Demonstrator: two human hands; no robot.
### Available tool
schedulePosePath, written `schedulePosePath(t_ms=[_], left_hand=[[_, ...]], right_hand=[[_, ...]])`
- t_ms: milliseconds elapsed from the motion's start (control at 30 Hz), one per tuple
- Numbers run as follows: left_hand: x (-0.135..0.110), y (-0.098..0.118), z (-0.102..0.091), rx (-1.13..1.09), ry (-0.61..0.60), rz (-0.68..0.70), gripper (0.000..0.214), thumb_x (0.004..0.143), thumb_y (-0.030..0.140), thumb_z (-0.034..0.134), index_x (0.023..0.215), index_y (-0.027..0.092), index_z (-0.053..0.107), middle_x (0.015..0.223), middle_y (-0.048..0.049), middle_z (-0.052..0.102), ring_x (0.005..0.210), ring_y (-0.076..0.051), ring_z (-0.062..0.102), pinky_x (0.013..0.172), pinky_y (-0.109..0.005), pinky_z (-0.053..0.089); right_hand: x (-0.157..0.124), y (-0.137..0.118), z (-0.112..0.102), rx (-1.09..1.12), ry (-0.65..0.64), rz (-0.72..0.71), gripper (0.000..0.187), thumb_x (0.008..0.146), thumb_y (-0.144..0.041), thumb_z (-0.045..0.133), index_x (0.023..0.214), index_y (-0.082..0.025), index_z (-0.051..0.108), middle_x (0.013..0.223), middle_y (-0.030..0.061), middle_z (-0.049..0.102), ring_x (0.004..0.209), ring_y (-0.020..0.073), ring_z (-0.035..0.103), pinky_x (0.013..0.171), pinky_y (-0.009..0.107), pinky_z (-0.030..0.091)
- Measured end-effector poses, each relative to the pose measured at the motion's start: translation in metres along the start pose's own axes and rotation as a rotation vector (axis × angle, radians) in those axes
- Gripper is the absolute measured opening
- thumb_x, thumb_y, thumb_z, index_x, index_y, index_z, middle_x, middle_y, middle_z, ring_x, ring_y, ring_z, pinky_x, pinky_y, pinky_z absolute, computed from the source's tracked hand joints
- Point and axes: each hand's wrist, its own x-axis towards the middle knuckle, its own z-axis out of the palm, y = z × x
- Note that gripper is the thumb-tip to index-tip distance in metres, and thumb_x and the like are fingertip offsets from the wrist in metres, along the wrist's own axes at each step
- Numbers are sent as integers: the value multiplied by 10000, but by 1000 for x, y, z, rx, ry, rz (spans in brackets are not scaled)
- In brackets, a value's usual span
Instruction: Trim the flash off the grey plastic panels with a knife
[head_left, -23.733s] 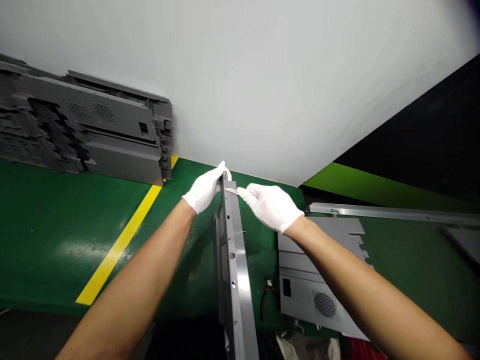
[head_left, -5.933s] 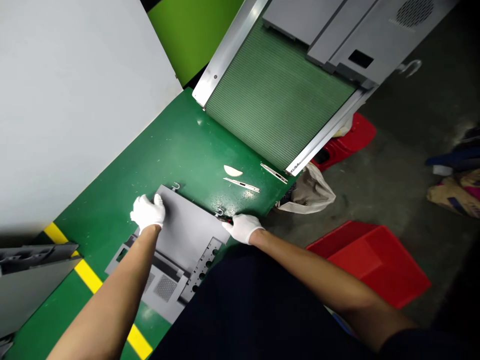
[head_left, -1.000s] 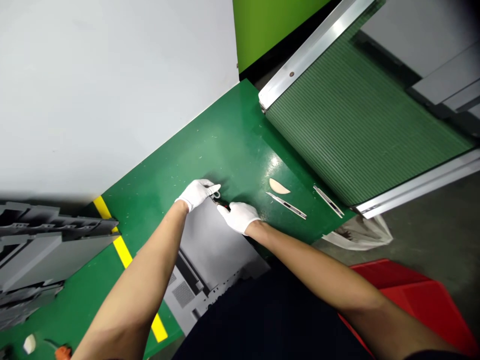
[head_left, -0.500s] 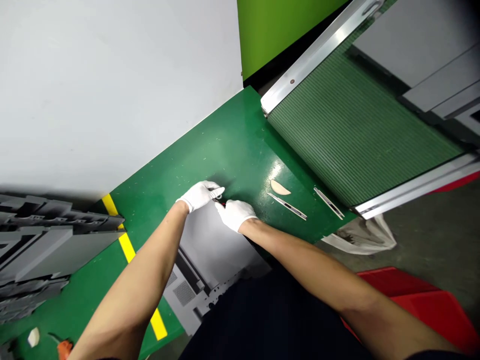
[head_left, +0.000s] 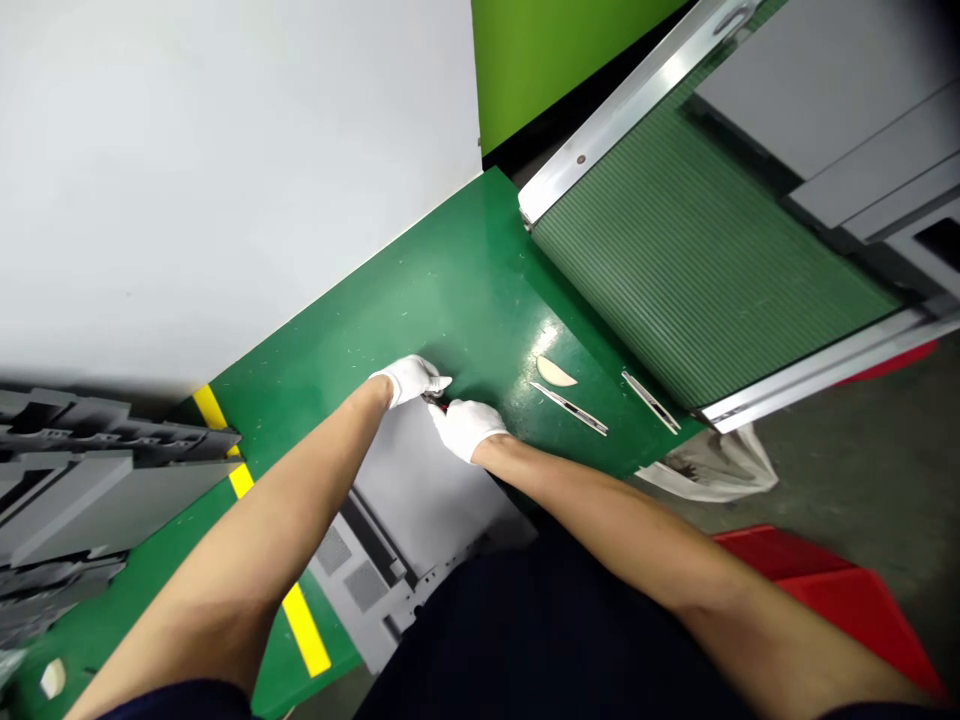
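So the big grey panel lies flat on the green table, its near side partly hidden by dark clothing, and one near corner looks to reach the table's front edge. Both hands are up at the panel's far end, so nearly all of it sits on the person's side of the grip. Right hand is curled around a little red-and-dark tool, mostly covered by the glove, with its tip right at the panel edge. Left hand is just beside that tip, thumb and fingers drawn in close; can't tell if they're pinching anything.

Room-wise, yellow tape runs along just left of the panel, with a grey stack of parts beyond it against the white wall. On the right there's a strip of table with a slim cutter, a pale half-round piece near it, then a second cutter by the ribbed conveyor. Past the hands, green tabletop dotted with tiny scraps stretches to the wall's foot.
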Motion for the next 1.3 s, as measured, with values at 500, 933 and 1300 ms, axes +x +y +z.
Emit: schedulePosePath(t_ms=[500, 933, 1300], left_hand=[[-13, -18, 7, -215, 120, 112, 410, 779, 581, 703, 742, 173, 727, 779, -62, 713, 720, -177, 589, 717, -295, 478], [50, -13, 1, 279, -18, -102, 473, 557, 399, 839, 319, 250, 459, 340, -11, 373, 595, -212, 519, 634, -317, 416], [-24, -42, 11, -493, 224, 224, 391, 753, 572, 751, 751, 181, 737, 898, -104, 739, 951, -247, 664, 861, -329, 514]], right_hand=[[18, 0, 19, 20, 138, -2, 661, 1027, -585, 275, 1027, -102, 726, 977, 233, 762, 933, 346, 747, 803, 439, 557], [15, -2, 23, -24, 193, 24, 635, 1041, -568, 295, 1005, -101, 724, 930, 214, 767, 915, 329, 753, 804, 411, 556], [20, 13, 17, 52, 80, 21, 700, 1033, -585, 234, 1066, -101, 737, 1056, 244, 756, 1024, 334, 730, 874, 421, 536]])
